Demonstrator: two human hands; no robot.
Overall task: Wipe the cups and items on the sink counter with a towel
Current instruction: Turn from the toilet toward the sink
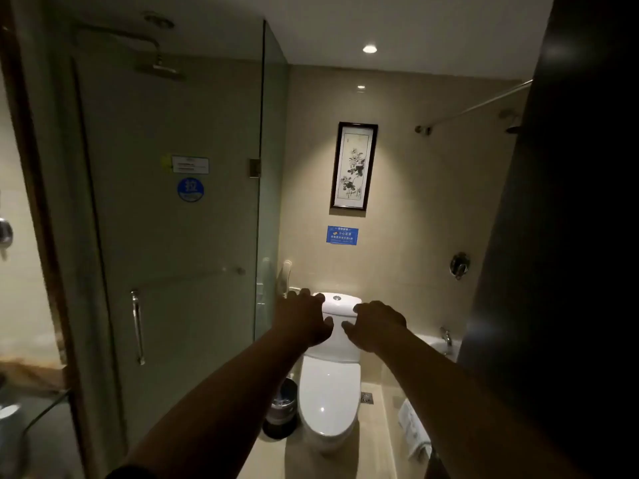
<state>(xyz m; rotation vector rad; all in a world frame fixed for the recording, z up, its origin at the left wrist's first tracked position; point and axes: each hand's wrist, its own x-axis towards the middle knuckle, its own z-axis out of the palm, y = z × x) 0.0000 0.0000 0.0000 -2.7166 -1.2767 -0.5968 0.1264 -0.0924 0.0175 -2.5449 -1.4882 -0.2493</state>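
Here, in the head view, we hold our left hand (304, 319) and right hand (377, 326) out mid-frame, fingers loosely spread, empty, before the toilet (328, 399). Sink (441, 345) at right edge; no towel or cups visible.

The tiled floor (371, 440) is carrying a white toilet (328, 402), a metal waste bin (281, 409) just beside it, and a folded white towel (415, 432) lying near the wall.

Glossy white ceramic toilet (330, 392), frosted glass shower door (179, 236) with shiny metal handle (137, 326), smooth beige wall tiles (408, 202).
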